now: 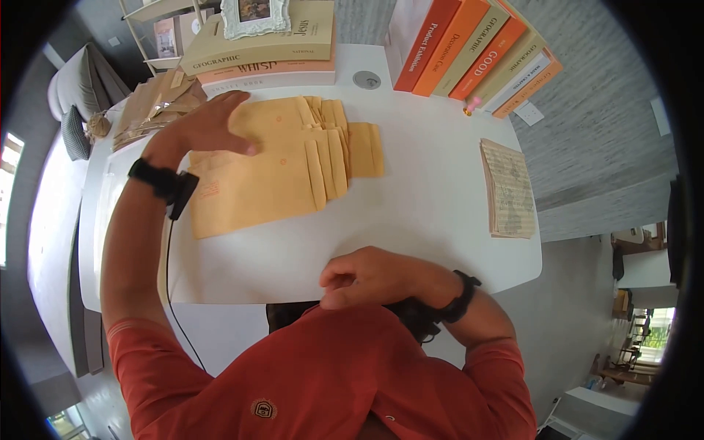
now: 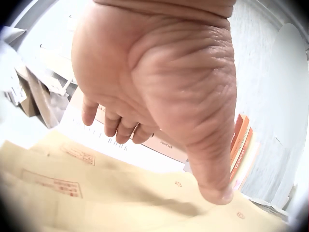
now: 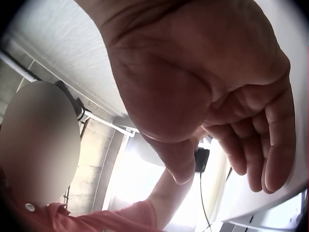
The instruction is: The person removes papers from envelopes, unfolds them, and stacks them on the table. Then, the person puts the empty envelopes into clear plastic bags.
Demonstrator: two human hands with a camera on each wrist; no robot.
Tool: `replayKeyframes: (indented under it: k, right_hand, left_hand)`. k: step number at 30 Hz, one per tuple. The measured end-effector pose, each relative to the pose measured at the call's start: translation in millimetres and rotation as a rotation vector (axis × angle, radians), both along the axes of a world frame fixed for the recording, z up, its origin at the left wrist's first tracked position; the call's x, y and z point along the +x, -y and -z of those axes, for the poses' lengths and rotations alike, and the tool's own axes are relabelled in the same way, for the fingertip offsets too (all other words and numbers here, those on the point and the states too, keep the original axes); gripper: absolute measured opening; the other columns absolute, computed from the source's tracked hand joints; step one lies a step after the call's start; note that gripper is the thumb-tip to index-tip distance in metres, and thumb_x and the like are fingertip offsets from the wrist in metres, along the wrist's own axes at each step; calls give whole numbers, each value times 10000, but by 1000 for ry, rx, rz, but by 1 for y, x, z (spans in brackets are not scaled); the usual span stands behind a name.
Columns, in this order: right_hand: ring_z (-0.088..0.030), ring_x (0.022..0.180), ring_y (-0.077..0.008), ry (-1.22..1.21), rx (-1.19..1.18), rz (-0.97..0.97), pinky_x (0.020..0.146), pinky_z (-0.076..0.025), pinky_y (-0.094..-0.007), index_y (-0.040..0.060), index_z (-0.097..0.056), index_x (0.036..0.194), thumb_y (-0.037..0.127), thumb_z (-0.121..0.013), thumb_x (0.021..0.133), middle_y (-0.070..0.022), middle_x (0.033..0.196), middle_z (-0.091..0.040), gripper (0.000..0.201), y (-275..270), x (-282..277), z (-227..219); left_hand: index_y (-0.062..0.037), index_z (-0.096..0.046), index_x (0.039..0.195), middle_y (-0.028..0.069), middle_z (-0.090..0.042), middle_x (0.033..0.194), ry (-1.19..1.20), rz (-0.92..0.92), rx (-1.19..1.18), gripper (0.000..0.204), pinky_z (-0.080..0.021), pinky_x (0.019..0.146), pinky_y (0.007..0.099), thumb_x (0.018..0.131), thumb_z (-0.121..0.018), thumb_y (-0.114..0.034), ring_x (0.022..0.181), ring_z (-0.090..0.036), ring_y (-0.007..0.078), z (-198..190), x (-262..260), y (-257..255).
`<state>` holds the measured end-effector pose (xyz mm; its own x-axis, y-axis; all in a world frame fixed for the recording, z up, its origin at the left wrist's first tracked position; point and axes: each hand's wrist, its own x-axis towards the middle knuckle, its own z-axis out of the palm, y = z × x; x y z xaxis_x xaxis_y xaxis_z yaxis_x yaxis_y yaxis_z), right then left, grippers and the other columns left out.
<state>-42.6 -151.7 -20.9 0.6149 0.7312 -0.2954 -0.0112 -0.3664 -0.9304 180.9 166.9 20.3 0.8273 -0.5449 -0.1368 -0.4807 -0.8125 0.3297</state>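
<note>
Yellow paper envelopes (image 1: 257, 176) lie in overlapping piles on the white table, some with red stamps. Over their upper left part is the left hand (image 1: 209, 128), thumb spread from the fingers, holding nothing. In the left wrist view that hand (image 2: 159, 87) hangs above the envelopes (image 2: 120, 193), palm showing; whether the thumb tip touches the paper I cannot tell. At the table's near edge, close to the red shirt, is the right hand (image 1: 367, 277), loosely bent. The right wrist view shows this hand (image 3: 207, 92) empty, its fingers loosely curved.
Stacked books (image 1: 268, 66) carrying a white picture frame (image 1: 255, 18) stand behind the envelopes. Upright books (image 1: 469, 55) are at the back right, with a pink pin-like object (image 1: 471, 107) before them. Folded printed paper (image 1: 508, 189) lies right; brown paper packets (image 1: 158, 103) lie left.
</note>
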Motion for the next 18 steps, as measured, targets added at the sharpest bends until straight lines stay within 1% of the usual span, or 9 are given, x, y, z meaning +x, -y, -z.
replayKeyframes:
  k: [1,4,6,7,11,13,14,16,18]
  right_hand:
    - [-668,774,-202,-8,34,-3,729,-547,-322,-19,-655,1143,414,-768,881,-110,889,-702,518,-8,-1,5]
    - [-658,727,-162,-374,53,239,676,-549,-291,-40,-639,1167,420,-762,890,-102,882,-694,551,-20,3,-3]
    - [-667,790,-142,-367,-34,320,679,-559,-271,-30,-619,1221,356,-775,893,-99,944,-699,530,-18,7,-11]
    - [-672,821,-132,-365,-80,361,680,-564,-261,-24,-609,1248,325,-781,894,-98,975,-701,526,-14,7,-13]
    - [-656,772,-116,-223,24,556,655,-557,-261,-67,-569,1280,343,-795,888,-101,997,-697,611,8,-4,-7]
    - [-685,875,-173,-2,-32,717,747,-562,-302,-53,-585,1259,405,-791,879,-122,1025,-711,629,16,-10,2]
    - [-700,926,-202,111,-59,797,793,-564,-323,-45,-593,1249,436,-789,875,-133,1039,-718,640,21,-14,5]
    - [-698,972,-220,184,-60,838,835,-557,-336,-51,-573,1278,430,-783,880,-149,1104,-712,659,32,-13,6]
    - [-698,999,-228,239,-35,877,861,-554,-345,-52,-561,1295,405,-775,888,-159,1138,-708,648,41,-17,10]
  left_hand:
    - [25,-407,1476,257,-427,1497,4,-11,21,1047,-328,1181,445,679,-838,-498,1418,-390,399,6,1,6]
    - [37,-461,1436,270,-508,1380,13,-11,120,1025,-366,1132,474,699,-792,-594,1330,-461,423,10,-5,29]
    - [39,-508,1400,265,-554,1287,23,6,232,1005,-398,1087,488,708,-771,-640,1252,-510,430,-2,-27,44]
    - [52,-591,1278,243,-582,1186,76,-20,229,886,-444,1018,487,781,-711,-672,1140,-559,427,4,-41,46]
    - [58,-626,1114,230,-591,1114,34,-186,224,756,-480,957,462,898,-592,-666,1088,-589,403,15,-101,66]
    - [57,-625,1058,228,-591,1083,-62,-186,176,720,-487,938,458,939,-546,-649,1075,-597,394,3,-126,75]
    - [64,-630,1067,237,-599,1092,-114,-178,155,730,-490,946,462,929,-559,-649,1083,-600,395,-1,-136,81]
    - [78,-640,1083,254,-615,1110,-217,-153,117,750,-496,961,469,909,-585,-650,1101,-605,399,-6,-152,91]
    - [87,-615,1104,256,-609,1101,-167,-65,50,710,-491,971,464,910,-623,-596,1114,-604,397,3,-164,97]
